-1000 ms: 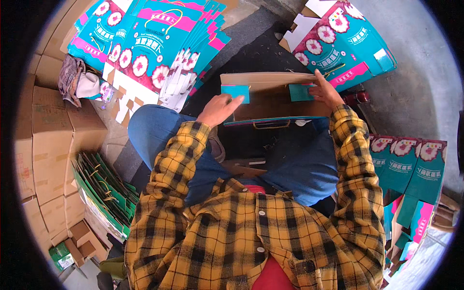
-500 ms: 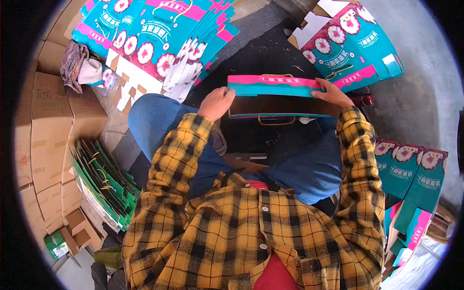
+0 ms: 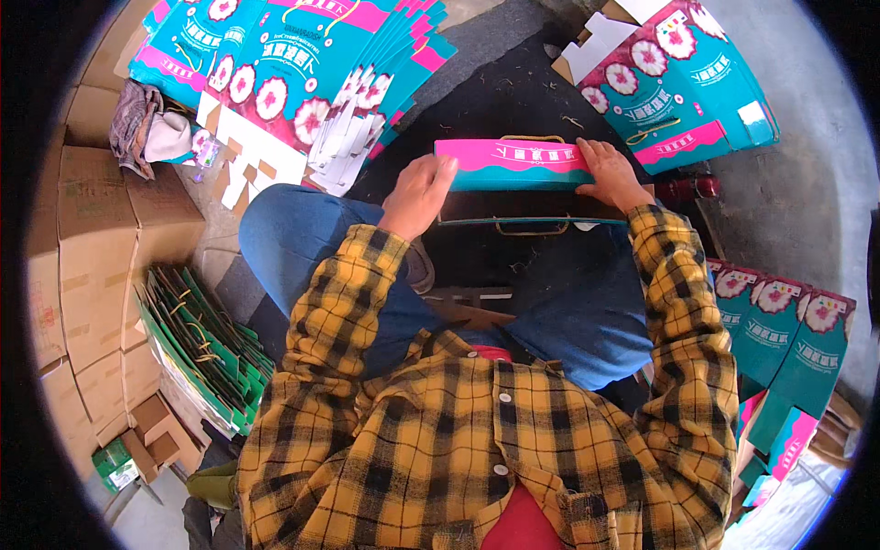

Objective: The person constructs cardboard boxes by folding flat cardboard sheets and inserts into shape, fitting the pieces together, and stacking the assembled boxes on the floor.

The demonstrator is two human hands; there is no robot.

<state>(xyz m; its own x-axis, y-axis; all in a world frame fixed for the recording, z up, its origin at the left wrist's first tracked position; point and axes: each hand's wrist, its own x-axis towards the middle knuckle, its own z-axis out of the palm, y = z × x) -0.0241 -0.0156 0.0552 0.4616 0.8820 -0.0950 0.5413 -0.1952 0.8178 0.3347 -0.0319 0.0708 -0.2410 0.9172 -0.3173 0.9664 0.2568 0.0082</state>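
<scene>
A pink and teal cardboard gift box (image 3: pixel 518 165) stands in front of me between my bent knees, its top open and dark inside. My left hand (image 3: pixel 417 195) grips its left end, with the thumb up by the pink panel's corner. At the right end my right hand (image 3: pixel 612 176) holds the same far panel, fingers over the pink edge and thumb below on the teal. A yellow cord handle (image 3: pixel 532 139) shows along the far panel. Another cord handle (image 3: pixel 532 226) runs along the near panel. The box's lower part is hidden.
Flat teal cartons (image 3: pixel 302 64) are fanned out at the far left. A finished-looking box (image 3: pixel 687 92) stands at the far right, more teal cartons (image 3: pixel 779 321) at my right. Green folded cartons (image 3: pixel 197 339) and brown boxes (image 3: pixel 96 229) stack on the left.
The far panel has tipped so more of its pink face shows. My right hand has shifted left and its fingers now lie over the panel's upper edge. My left thumb has moved up.
</scene>
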